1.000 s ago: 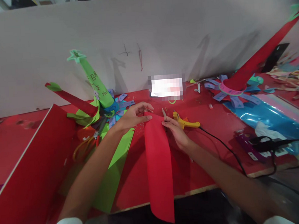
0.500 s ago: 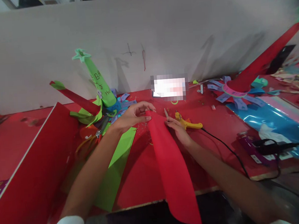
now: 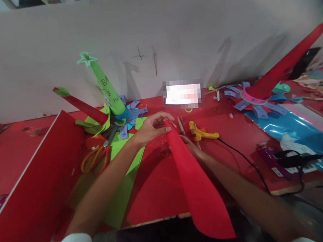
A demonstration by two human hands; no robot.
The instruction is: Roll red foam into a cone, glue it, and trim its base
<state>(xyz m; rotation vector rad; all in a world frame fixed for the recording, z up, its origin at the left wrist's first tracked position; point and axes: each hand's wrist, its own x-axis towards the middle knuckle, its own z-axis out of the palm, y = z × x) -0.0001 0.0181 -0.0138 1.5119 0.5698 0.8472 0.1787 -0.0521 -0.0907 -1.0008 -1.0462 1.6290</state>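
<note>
Now pinching the red sheet point(image 3: 194, 179) near the narrow end, left hand point(image 3: 152, 129) clamped on the paper, thumb on top. Tucking the right hand point(image 3: 192, 146) in underneath, close to the left, partly hidden behind the sheet; impossible to tell how firmly gripping. Holding the whole length above the table point(image 3: 153, 201), curled lengthwise, wide end out past the near edge. Looks like a rolling step, with the curl tightest up at the fingers and loose lower down. Probably calls for a steady pinch on the left and a gentle, even turn from the right; could crease if squeezed too hard. Spotting the glue gun point(image 3: 202, 134) just right of the hands, pale stick point(image 3: 181, 126) between gun and sheet. Over to the left, green sheets point(image 3: 115, 209) partly under the forearm point(image 3: 109, 181), scissors point(image 3: 106, 144) near them.
</note>
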